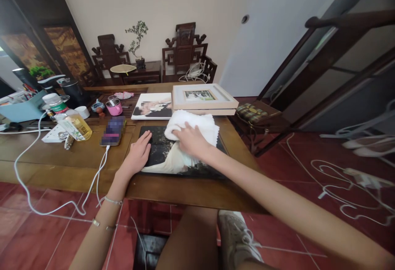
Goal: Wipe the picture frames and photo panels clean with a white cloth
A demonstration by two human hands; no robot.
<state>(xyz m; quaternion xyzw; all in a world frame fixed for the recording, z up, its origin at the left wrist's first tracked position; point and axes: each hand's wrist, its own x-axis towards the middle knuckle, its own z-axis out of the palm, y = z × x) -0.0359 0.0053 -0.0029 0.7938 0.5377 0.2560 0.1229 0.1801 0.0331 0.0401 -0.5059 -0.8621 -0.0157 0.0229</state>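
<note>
A dark photo print (160, 154) lies flat near the front edge of the wooden table (77, 159). My left hand (138, 151) rests flat on its left edge, fingers stretched out. My right hand (191, 140) presses down on a white cloth (197, 125) that lies on the print's upper right part. The fingers lie on the cloth, slightly curled.
Behind the print lie another photo print (152, 106) and stacked pale frames (203, 99). A phone (112, 132) on a white cable, a bottle (72, 124), a pink cup (114, 107) and desk clutter sit to the left. Carved chairs stand behind. Cables trail on the red floor at right.
</note>
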